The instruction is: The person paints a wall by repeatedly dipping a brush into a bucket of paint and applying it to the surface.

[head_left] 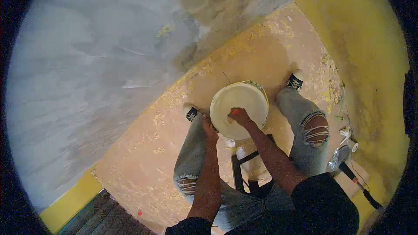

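Between my knees stands a round, drum-like thing (243, 95) with a smooth cream face and a yellowish-green edge at its far right. My right hand (238, 115) is closed over the middle of this face, with a bright red bit showing at the fist and a small pale yellowish piece just below it. Most of what the fist holds is hidden. At the near left rim, my left hand (210, 126) has its fingers along the side, gripping the drum-like thing. A thin dark wire or stick (227, 77) points up beyond the far rim.
Under me is a black-framed stool (237, 169). To my right lie a black-handled tool (348, 172) with a dark cord, crumpled clear plastic (338, 158) and a white roll (355, 147). A dark quilted mat (98, 215) lies at lower left; yellow-flecked flooring (148, 165) surrounds my feet.
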`<state>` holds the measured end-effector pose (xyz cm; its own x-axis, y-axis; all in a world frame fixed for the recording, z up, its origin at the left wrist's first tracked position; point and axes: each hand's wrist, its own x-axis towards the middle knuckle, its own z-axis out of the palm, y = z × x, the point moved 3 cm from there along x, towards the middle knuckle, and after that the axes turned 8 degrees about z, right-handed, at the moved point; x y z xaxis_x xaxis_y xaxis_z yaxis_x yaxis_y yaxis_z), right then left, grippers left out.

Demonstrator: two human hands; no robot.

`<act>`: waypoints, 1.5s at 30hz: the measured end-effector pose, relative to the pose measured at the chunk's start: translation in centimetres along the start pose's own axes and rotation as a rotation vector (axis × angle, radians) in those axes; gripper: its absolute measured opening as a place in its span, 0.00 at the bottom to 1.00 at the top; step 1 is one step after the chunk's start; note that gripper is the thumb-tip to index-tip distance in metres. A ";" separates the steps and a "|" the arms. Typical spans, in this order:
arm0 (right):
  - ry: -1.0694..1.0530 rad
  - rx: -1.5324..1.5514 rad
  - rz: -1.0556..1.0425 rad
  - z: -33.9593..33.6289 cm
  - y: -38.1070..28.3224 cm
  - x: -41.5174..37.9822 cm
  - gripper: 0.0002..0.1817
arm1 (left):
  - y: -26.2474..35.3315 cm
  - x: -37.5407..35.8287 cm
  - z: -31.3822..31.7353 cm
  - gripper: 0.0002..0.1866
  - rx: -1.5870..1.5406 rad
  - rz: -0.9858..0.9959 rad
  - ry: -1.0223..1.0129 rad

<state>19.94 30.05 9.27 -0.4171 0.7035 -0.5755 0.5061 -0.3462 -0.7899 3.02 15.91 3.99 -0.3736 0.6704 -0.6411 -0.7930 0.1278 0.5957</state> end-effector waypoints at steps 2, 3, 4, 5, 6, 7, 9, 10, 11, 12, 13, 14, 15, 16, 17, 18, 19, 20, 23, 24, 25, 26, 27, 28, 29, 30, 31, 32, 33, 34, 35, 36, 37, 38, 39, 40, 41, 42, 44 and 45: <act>-0.105 -0.357 -0.504 0.5 -3.5 0.0 0.17 | 2.2 -2.6 4.7 0.34 0.074 0.139 0.087; -0.294 -0.510 -0.326 1.5 -2.6 1.2 0.18 | 3.4 -3.6 6.5 0.32 0.148 0.276 0.183; -0.288 -0.513 -0.329 1.1 -3.4 1.2 0.18 | 3.5 -3.5 6.7 0.32 0.146 0.279 0.177; -0.341 -0.525 -0.329 0.8 -4.0 0.9 0.17 | 3.6 -3.5 6.8 0.30 0.062 0.174 0.185; -0.396 -0.536 -0.329 0.8 -4.6 0.6 0.16 | 3.6 -3.7 6.9 0.28 -0.021 0.069 0.195; -0.398 -0.537 -0.336 0.6 -5.3 0.2 0.16 | 3.8 -3.7 7.2 0.28 -0.022 0.077 0.195; -0.262 -0.370 -0.202 -0.6 -4.6 0.0 0.13 | 5.1 -3.9 10.3 0.25 0.033 0.151 -0.018; -0.265 -0.373 -0.215 -0.9 -3.9 -0.4 0.13 | 5.7 -4.2 10.7 0.25 0.030 0.164 -0.018; -0.191 -0.051 -0.035 -1.3 -1.6 -0.5 0.11 | 5.9 -4.1 10.2 0.24 0.111 0.202 -0.002; -0.114 0.271 0.143 -1.8 0.1 -1.3 0.09 | 6.1 -4.0 9.5 0.23 0.191 0.240 0.012; -0.045 0.511 0.209 -2.5 0.3 -2.8 0.08 | 6.4 -3.7 8.8 0.22 0.273 0.277 0.027; 0.025 0.751 0.274 -3.3 0.4 -4.2 0.07 | 6.9 -3.6 8.5 0.21 0.354 0.315 0.042; 0.020 0.750 0.258 -3.7 0.9 -5.3 0.07 | 7.7 -3.5 8.4 0.20 0.434 0.355 0.056; 0.051 0.840 0.253 -4.3 1.9 -6.3 0.08 | 9.2 -3.7 8.9 0.20 0.427 0.370 0.053; 0.082 0.927 0.249 -4.7 2.3 -7.0 0.10 | 11.0 -3.7 9.4 0.19 0.754 0.320 -0.020; 0.078 0.916 0.236 -5.0 1.1 -8.1 0.10 | 12.4 -3.5 9.4 0.18 1.077 0.261 -0.091; 0.111 0.987 0.225 -5.4 0.1 -9.5 0.10 | 13.7 -3.6 9.3 0.18 1.065 0.273 -0.088; 0.144 1.056 0.214 -5.8 -1.1 -10.8 0.11 | 14.7 -3.4 9.3 0.18 1.212 0.412 -0.268; 0.191 0.586 -0.013 -6.6 -4.1 -12.7 0.13 | 17.3 -2.7 9.8 0.18 1.517 0.479 -0.448; 0.186 0.573 -0.023 -7.0 -5.2 -13.0 0.13 | 17.9 -2.3 10.1 0.18 1.691 0.380 -0.448; 0.096 0.857 0.104 -7.3 -5.8 -13.2 0.13 | 20.0 -4.0 12.4 0.18 1.680 0.391 -0.437; 0.000 1.136 0.240 -7.3 -6.7 -13.5 0.13 | 23.2 -7.4 15.8 0.20 1.679 0.280 -0.408; -0.006 1.123 0.236 -7.7 -8.1 -13.8 0.13 | 25.0 -9.2 17.6 0.22 1.676 0.169 -0.381; -0.155 1.077 0.253 -7.4 -9.9 -14.2 0.14 | 25.3 -8.7 17.3 0.22 1.668 0.176 -0.374; -0.302 1.028 0.271 -7.1 -10.4 -13.6 0.15 | 25.5 -7.7 16.4 0.24 1.640 0.137 -0.255; -0.303 1.020 0.271 -6.8 -10.5 -12.1 0.15 | 25.6 -6.5 15.4 0.27 1.608 0.095 -0.140; -0.397 0.899 0.276 -6.0 -10.9 -10.4 0.15 | 25.3 -5.4 14.5 0.30 1.620 0.106 -0.150; -0.486 0.782 0.283 -5.5 -10.8 -8.8 0.16 | 25.4 -4.8 14.4 0.30 1.619 0.099 -0.155; -0.439 0.769 0.289 -5.2 -11.8 -7.3 0.15 | 25.5 -4.5 14.5 0.30 1.701 0.068 -0.187; -0.390 0.760 0.296 -4.6 -12.8 -5.7 0.15 | 25.6 -4.2 14.7 0.30 1.785 0.036 -0.222; -0.300 0.539 0.316 -3.7 -13.5 -3.3 0.15 | 25.7 -3.6 15.2 0.30 1.789 0.029 -0.232; -0.210 0.318 0.334 -2.7 -14.1 -0.5 0.16 | 25.8 -2.8 15.9 0.30 1.828 0.033 -0.229; -0.138 0.238 0.286 -1.3 -15.1 1.8 0.16 | 25.8 -2.3 16.6 0.30 1.871 0.032 -0.228; -0.065 0.163 0.241 -0.1 -15.6 3.9 0.16 | 26.0 -2.0 17.4 0.30 1.885 0.018 -0.246; 0.146 -0.303 -0.167 1.9 -13.1 8.6 0.16 | 26.5 -1.8 18.4 0.30 1.868 0.051 -0.209; 0.351 -0.773 -0.567 4.5 -10.2 12.6 0.16 | 26.7 -1.4 19.3 0.30 1.852 0.082 -0.175; 0.312 -0.827 -0.466 5.3 -11.3 13.6 0.15 | 26.4 -0.9 19.8 0.30 1.874 0.063 -0.201; 0.264 -0.879 -0.369 6.4 -12.4 14.5 0.15 | 26.0 -0.4 20.0 0.30 1.908 0.044 -0.198; 0.212 -0.962 -0.250 8.4 -11.8 17.0 0.14 | 25.3 0.2 21.0 0.30 1.947 0.014 -0.201; 0.160 -1.053 -0.154 9.3 -11.0 18.4 0.14 | 25.0 -0.1 21.9 0.29 1.893 0.030 -0.224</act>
<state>-0.30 41.02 5.43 -0.4672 0.7931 -0.3908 0.8839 0.4084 -0.2279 -6.26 35.05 29.55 -0.1922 0.7363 -0.6488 0.7604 0.5297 0.3758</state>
